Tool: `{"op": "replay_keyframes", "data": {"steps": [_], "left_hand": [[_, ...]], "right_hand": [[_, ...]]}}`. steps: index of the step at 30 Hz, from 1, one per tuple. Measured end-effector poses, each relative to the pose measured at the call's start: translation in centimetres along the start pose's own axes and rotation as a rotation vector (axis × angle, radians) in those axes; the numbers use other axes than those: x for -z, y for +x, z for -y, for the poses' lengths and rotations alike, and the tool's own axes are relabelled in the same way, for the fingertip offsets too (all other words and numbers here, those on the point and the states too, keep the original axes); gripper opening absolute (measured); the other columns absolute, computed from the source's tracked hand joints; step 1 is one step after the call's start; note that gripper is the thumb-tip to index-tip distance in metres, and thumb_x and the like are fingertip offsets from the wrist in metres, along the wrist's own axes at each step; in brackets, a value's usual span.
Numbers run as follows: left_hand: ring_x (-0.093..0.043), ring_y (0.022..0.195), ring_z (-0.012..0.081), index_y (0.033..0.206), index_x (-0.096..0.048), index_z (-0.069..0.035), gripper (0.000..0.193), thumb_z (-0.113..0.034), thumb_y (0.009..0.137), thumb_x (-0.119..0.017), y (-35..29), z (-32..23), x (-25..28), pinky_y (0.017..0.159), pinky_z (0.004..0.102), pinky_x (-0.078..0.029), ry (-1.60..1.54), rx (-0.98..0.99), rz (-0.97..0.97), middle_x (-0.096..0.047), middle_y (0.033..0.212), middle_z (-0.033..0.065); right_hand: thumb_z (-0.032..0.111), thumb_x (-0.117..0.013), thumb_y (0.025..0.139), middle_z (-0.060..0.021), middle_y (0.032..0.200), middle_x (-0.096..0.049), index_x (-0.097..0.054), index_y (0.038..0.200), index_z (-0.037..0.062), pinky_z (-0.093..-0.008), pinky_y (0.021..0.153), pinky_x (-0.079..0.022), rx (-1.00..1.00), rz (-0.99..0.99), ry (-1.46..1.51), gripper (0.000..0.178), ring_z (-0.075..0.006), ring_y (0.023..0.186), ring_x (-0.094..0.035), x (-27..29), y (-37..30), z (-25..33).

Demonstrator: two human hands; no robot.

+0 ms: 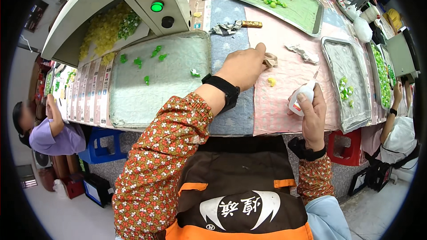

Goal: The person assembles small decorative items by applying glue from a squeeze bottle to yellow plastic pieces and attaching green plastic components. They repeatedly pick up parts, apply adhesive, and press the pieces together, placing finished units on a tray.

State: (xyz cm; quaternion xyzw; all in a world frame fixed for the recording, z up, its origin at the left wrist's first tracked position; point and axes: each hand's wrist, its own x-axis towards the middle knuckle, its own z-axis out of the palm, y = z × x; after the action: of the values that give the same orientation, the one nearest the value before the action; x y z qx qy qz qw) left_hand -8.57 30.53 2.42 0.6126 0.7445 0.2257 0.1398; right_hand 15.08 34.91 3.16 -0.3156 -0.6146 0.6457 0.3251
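My left hand [243, 66] reaches over the pink cloth on the table, its fingers pressed on a small crumpled tan scrap [269, 60]. A black strap circles that wrist. My right hand [313, 115] grips a small white squeeze bottle [302, 98] with its thin nozzle pointing up and away. A small yellow piece [271, 81] lies on the pink cloth [284, 106] between the two hands.
A metal tray [133, 102] with a few green pieces sits left. A tray [356, 115] with green pieces sits right. A larger tray [307, 18] stands at the back. A grey machine [111, 0] with red and green buttons holds yellow pieces. Seated people flank both sides.
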Motion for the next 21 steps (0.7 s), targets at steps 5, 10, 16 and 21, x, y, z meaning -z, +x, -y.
{"op": "replay_keyframes", "data": {"steps": [5,10,16,21], "left_hand": [[-0.063,0.066,0.0163,0.118,-0.052,-0.007,0.022,-0.021,0.101,-0.057,0.4,1.0,0.0,0.052,0.0317,-0.047,-0.639,0.189,-0.09,-0.065,0.079,0.007],[-0.052,0.062,0.0046,0.115,-0.062,-0.011,0.017,-0.021,0.101,-0.06,-0.3,-0.7,1.6,0.048,0.0223,-0.038,-1.215,0.321,-0.001,-0.058,0.075,-0.0026],[-0.066,0.067,0.0304,0.116,-0.055,-0.008,0.028,-0.027,0.096,-0.063,-2.6,-3.8,0.3,0.056,0.0413,-0.05,-0.039,-0.16,-0.031,-0.064,0.069,0.0123],[-0.071,0.072,0.0357,0.11,-0.05,0.002,0.025,-0.014,0.092,-0.058,-2.8,-3.2,-2.0,0.06,0.0468,-0.054,0.052,-0.155,0.015,-0.069,0.075,0.0191]], "right_hand": [[0.015,-0.059,0.1,-0.0056,0.085,-0.062,-0.052,0.114,0.0019,-0.0266,0.058,-0.052,0.037,-0.026,-0.052,0.02,-0.0119,0.07,-0.061,-0.1,-0.2,0.5],[0.016,-0.064,0.098,-0.0018,0.089,-0.059,-0.052,0.113,0.0041,-0.0258,0.06,-0.054,-0.01,-0.024,-0.012,0.023,-0.0087,0.074,-0.06,0.6,-0.2,0.1],[0.013,-0.062,0.098,-0.0029,0.089,-0.06,-0.052,0.113,0.0035,-0.0259,0.061,-0.054,0.025,-0.019,-0.001,0.021,-0.009,0.074,-0.06,0.0,-0.1,0.2],[0.014,-0.062,0.098,-0.0037,0.089,-0.06,-0.052,0.114,0.0029,-0.0261,0.061,-0.053,0.037,-0.027,0.003,0.021,-0.0098,0.073,-0.06,0.0,0.0,-0.4]]}}
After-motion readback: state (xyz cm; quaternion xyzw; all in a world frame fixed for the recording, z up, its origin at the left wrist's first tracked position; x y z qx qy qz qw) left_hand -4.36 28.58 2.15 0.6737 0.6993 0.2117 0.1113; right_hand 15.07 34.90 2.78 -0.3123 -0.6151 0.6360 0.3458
